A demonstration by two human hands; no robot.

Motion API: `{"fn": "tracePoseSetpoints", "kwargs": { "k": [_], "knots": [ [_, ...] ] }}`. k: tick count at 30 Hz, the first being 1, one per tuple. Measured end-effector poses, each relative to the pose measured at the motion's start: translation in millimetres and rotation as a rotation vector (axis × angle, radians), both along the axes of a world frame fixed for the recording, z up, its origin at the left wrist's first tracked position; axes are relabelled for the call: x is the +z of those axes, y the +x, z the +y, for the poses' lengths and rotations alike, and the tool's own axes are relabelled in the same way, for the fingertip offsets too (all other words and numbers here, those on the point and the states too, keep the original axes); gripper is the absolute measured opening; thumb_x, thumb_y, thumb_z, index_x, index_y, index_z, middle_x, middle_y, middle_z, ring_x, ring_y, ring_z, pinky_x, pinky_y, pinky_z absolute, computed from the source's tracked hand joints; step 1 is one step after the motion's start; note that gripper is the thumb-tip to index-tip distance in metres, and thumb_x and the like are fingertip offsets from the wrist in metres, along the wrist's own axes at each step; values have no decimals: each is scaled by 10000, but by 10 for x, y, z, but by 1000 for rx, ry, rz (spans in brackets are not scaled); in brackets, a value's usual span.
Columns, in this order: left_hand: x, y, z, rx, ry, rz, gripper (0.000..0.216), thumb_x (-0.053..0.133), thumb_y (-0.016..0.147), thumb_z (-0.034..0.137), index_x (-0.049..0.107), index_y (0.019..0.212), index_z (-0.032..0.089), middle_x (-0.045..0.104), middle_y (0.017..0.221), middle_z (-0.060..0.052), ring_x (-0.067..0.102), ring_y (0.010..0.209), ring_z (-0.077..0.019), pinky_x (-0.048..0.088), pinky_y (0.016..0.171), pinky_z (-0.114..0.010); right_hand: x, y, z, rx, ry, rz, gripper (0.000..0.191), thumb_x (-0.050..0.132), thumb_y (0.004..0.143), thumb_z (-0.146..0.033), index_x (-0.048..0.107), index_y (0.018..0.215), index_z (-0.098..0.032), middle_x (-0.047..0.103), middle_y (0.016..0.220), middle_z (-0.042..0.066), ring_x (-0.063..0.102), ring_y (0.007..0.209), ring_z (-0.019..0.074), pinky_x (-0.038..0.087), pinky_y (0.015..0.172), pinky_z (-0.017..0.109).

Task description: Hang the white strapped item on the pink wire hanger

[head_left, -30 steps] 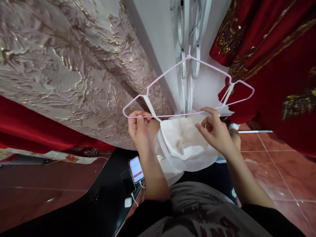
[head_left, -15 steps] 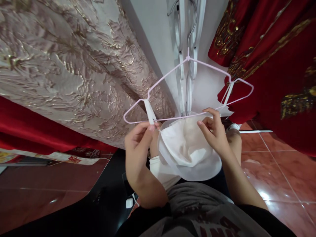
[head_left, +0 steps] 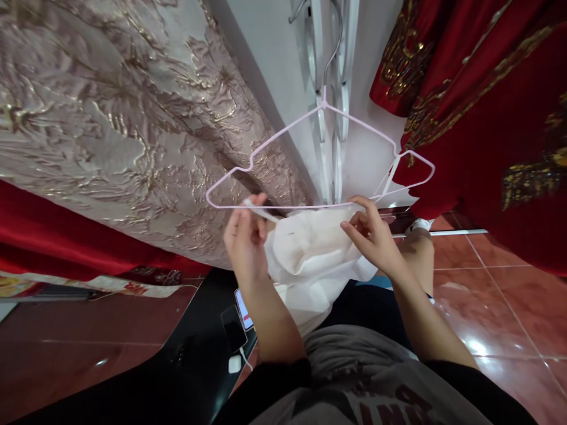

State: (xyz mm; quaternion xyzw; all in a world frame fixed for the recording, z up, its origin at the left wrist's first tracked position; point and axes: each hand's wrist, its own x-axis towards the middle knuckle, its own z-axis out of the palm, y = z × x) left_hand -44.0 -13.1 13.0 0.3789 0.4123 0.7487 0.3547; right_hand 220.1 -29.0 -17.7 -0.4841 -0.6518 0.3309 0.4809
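Note:
A pale pink clothes hanger (head_left: 287,127) with a metal hook spans the middle of the view. From it hangs a white garment (head_left: 316,236), and a thin white strap (head_left: 390,176) is looped over the hanger's right notch. The left notch has no strap on it. My left hand (head_left: 248,236) pinches the other white strap (head_left: 264,213) just beneath the left part of the lower bar. On the right side of the lower bar, my right hand (head_left: 370,233) has its curled index finger hooked against the bar, with the thumb below beside the white cloth.
A pink-gold embossed fabric (head_left: 133,118) hangs at left, and red fabric with gold sequins (head_left: 478,118) hangs at right. White rails (head_left: 319,71) stand behind the hanger. Two phones, including a dark one (head_left: 234,327), and a white charger (head_left: 234,363) lie on a black surface (head_left: 186,354).
The left strap has come off the hanger's left notch and dropped below it in my left hand. The hanger and my right hand have shifted a little left. The white garment has shifted too.

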Motion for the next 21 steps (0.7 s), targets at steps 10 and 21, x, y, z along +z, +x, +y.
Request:
{"fn": "tracePoseSetpoints", "kwargs": {
  "k": [10,21],
  "knots": [
    [-3,436,-1,-12,57,-33,509,845,980,727,693,925,243,784,902,-40,370,486,-74,256,443,-291,192,452,71,-382,315,251,363,847,997,-501,702,1257,-294,629,780,-38,579,633,149,447,554,290],
    [-72,448,18,-122,114,-137,515,914,941,671,681,888,215,780,861,-31,333,488,-54,319,458,-208,620,568,294,-237,149,156,106,824,895,-255,919,932,-226,579,558,-47,453,488,76,324,460,232]
  ]
}}
